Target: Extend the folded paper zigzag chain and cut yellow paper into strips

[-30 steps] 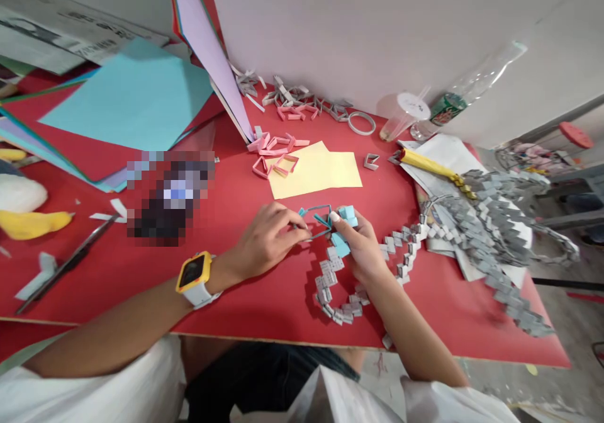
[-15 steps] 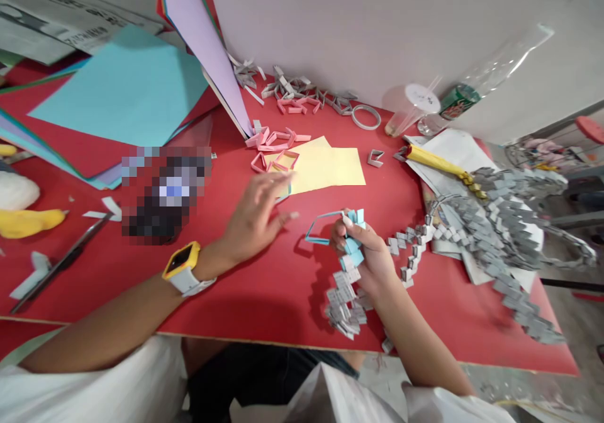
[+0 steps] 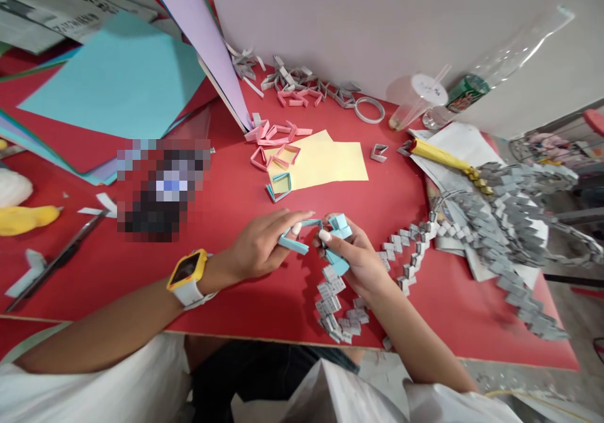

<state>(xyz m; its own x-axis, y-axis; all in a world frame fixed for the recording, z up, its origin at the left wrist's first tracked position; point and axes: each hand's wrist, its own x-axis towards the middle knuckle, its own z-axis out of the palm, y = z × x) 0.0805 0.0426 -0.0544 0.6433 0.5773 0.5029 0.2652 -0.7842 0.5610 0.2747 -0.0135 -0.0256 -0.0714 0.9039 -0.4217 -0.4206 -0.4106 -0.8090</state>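
My right hand (image 3: 361,256) is closed on the light blue end of a folded paper chain (image 3: 329,306), thumb pressed on the links. The chain's grey printed part hangs below the hand and curls over the table's front. A bent light blue paper strip (image 3: 293,244) sticks out leftward from that end. My left hand (image 3: 262,243) has its thumb and fingers about this strip, pinching it; part of the strip is hidden by the fingers. Just beyond lie a loose blue folded strip (image 3: 280,187), pink folded strips (image 3: 276,135) and yellow paper sheets (image 3: 325,162).
At left are a blurred-out dark phone (image 3: 160,190), a metal blade-like tool (image 3: 56,262) and coloured paper (image 3: 117,77). Grey paper chains (image 3: 509,247) heap at right. A tape ring (image 3: 369,109), a plastic cup (image 3: 418,102) and a bottle (image 3: 467,92) stand near the wall.
My left hand has moved right and down from beside the loose blue strip and closed on the strip at the chain's end. The chain has shifted slightly left in my right hand.
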